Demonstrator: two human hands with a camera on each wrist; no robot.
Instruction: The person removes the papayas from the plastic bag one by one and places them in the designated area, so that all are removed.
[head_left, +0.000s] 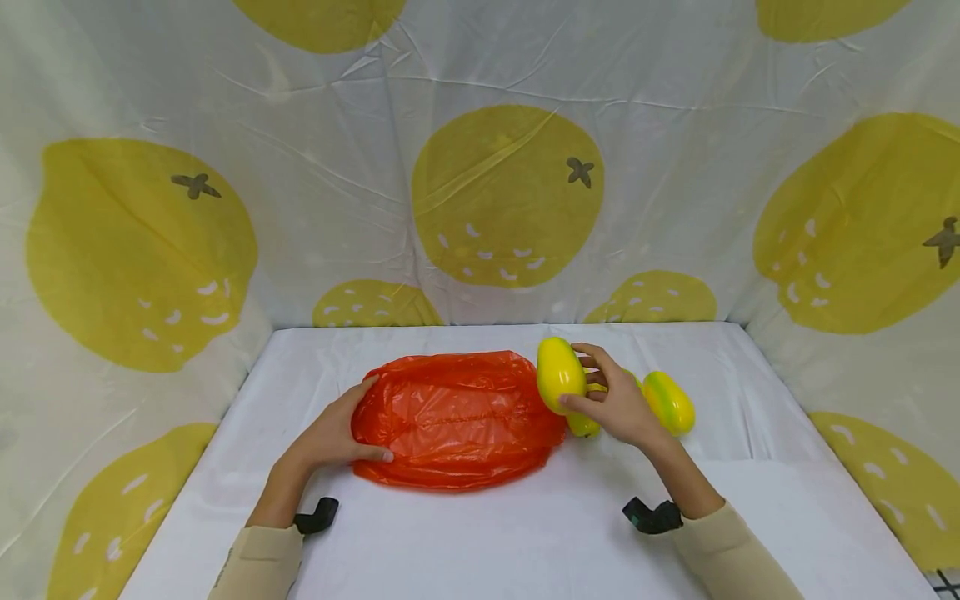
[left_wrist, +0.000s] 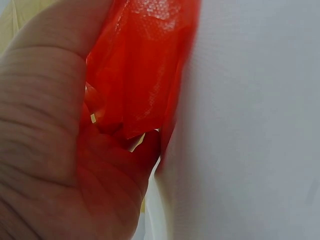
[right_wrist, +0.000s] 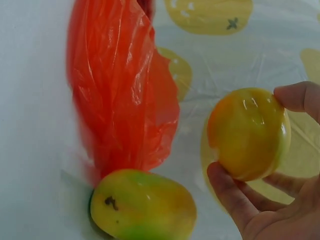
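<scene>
A red plastic bag (head_left: 457,421) lies spread on the white table, its mouth open and facing up. My left hand (head_left: 337,429) grips the bag's left side, thumb at the near edge; red film covers part of the palm in the left wrist view. My right hand (head_left: 615,400) holds a glossy yellow mango (head_left: 559,375) between thumb and fingertips, raised by the bag's right end. Below it, a second mango (right_wrist: 145,205), yellow-green with a dark stem spot, rests against the bag. Farther right lies a mango with a green streak (head_left: 669,403), partly behind my right hand.
White cloth covers the table (head_left: 480,542). Upright sheets printed with big yellow lemons (head_left: 510,196) close off the back and both sides. Dark wrist cameras (head_left: 652,515) sit at the cuffs of both beige sleeves.
</scene>
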